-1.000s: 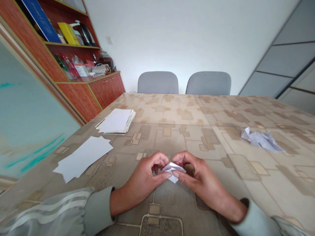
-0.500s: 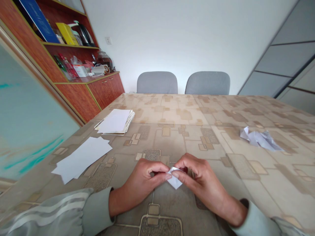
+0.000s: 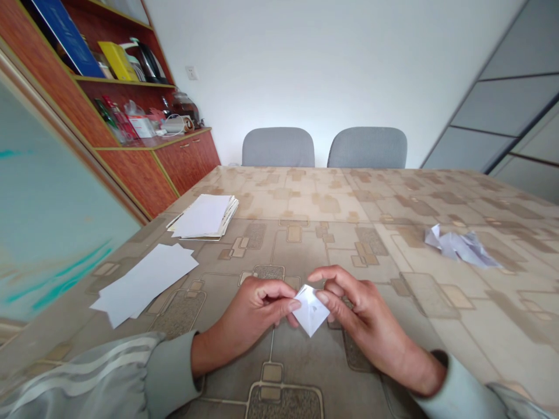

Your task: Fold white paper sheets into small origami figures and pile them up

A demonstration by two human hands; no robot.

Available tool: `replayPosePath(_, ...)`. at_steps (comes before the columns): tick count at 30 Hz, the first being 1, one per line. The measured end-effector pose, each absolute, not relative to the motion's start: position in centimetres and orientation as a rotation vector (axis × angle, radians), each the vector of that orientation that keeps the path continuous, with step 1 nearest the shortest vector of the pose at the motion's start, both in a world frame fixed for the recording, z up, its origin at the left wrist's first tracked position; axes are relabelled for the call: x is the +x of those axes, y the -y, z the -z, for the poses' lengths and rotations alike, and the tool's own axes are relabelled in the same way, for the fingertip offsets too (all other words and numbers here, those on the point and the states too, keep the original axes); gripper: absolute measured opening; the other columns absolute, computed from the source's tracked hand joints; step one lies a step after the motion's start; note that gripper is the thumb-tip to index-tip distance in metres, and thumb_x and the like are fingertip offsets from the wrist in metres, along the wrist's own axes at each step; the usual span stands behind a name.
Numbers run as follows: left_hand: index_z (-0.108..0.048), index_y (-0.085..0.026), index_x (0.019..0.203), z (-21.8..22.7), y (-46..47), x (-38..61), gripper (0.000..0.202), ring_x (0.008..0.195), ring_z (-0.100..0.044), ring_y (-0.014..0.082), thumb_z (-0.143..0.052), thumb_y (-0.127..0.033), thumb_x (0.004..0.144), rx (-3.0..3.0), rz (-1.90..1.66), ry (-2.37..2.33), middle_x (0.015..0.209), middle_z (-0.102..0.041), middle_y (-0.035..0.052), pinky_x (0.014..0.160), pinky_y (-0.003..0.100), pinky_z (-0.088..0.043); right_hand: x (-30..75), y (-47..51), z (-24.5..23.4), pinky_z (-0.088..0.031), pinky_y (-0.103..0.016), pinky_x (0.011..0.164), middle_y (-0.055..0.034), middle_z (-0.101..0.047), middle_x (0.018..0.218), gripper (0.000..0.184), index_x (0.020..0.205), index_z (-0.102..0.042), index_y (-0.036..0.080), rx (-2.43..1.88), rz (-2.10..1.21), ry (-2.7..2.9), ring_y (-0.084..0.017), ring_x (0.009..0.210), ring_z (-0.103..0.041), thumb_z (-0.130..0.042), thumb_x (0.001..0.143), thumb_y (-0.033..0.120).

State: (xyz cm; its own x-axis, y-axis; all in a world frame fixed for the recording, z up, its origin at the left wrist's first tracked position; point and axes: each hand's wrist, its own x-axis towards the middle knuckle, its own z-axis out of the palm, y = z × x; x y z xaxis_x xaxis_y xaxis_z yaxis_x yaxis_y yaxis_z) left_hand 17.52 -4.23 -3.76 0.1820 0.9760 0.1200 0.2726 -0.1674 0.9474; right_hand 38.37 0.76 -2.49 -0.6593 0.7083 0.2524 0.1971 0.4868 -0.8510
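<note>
A small folded white paper (image 3: 311, 314), diamond-shaped with one corner pointing toward me, is held up over the near part of the table. My left hand (image 3: 257, 311) pinches its left corner between thumb and fingers. On the right corner lies the thumb of my right hand (image 3: 364, 314); its index finger is lifted and bent above the paper, and the other fingers curl behind, partly hidden. Creases and a slightly parted flap show at the paper's top.
White paper sheets (image 3: 146, 282) lie at the left, with a stack of papers (image 3: 205, 216) behind them. Crumpled or folded paper (image 3: 463, 247) rests at the right on the patterned table (image 3: 323, 201). Two grey chairs (image 3: 278, 146) stand beyond the far edge.
My right index finger has lifted off the paper. The folded paper now shows more of its face, a full diamond, between my hands. My left hand keeps its pinch.
</note>
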Motion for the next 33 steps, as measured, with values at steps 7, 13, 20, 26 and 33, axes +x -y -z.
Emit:
replayPosePath(7,-0.072,-0.017,0.086,2.6,4.1,17.7,0.009,0.065,-0.050,0.0118,-0.066,-0.023,0.082,1.825,-0.999,-1.305,0.071,-0.061,-0.0008,0.061,0.022,-0.039,38.3,-0.6,2.0,-0.030,-0.023,0.053,0.0100,-0.036,0.058,0.012,0.110,-0.052,0.027,-0.678,-1.233,2.229,-0.010,0.053,-0.035,-0.049,0.098,0.029)
replayPosePath(13,-0.064,-0.015,0.097,2.9,4.0,18.1,0.020,0.065,-0.059,0.0125,-0.066,-0.026,0.081,1.402,-1.139,-1.188,0.079,-0.066,0.0019,0.056,0.021,-0.044,38.2,-0.5,1.7,-0.041,-0.027,0.065,0.0010,-0.055,0.082,0.021,0.105,-0.048,0.023,-0.748,-1.194,2.051,-0.015,0.073,-0.052,-0.055,0.091,0.037)
replayPosePath(20,-0.057,-0.016,0.084,3.5,4.0,18.0,0.009,0.069,-0.062,0.0132,-0.061,-0.023,0.085,1.441,-1.171,-1.118,0.077,-0.065,0.0013,0.063,0.024,-0.049,37.6,-0.9,2.2,-0.040,-0.027,0.064,0.0009,-0.056,0.076,0.014,0.079,-0.050,0.021,-0.705,-0.831,2.179,-0.015,0.073,-0.052,-0.060,0.088,0.020)
replayPosePath(26,-0.059,-0.020,0.099,3.1,4.0,17.7,0.012,0.096,-0.057,0.0202,-0.061,-0.020,0.087,2.228,-1.077,-1.444,0.104,-0.064,0.0053,0.085,0.034,-0.045,38.1,-1.5,2.2,-0.035,-0.032,0.069,-0.0026,-0.060,0.076,0.016,0.078,-0.056,0.019,-0.600,-0.194,2.527,-0.019,0.075,-0.050,-0.054,0.094,0.017)
replayPosePath(33,-0.061,-0.016,0.081,3.9,4.5,17.9,0.026,0.075,-0.054,0.0171,-0.050,-0.032,0.098,2.643,-0.717,-1.376,0.079,-0.061,0.0030,0.070,0.030,-0.041,38.1,-1.4,2.5,-0.034,-0.034,0.073,-0.0009,-0.063,0.078,0.014,0.078,-0.057,0.020,-0.572,-0.025,2.793,-0.020,0.078,-0.052,-0.064,0.091,0.023)
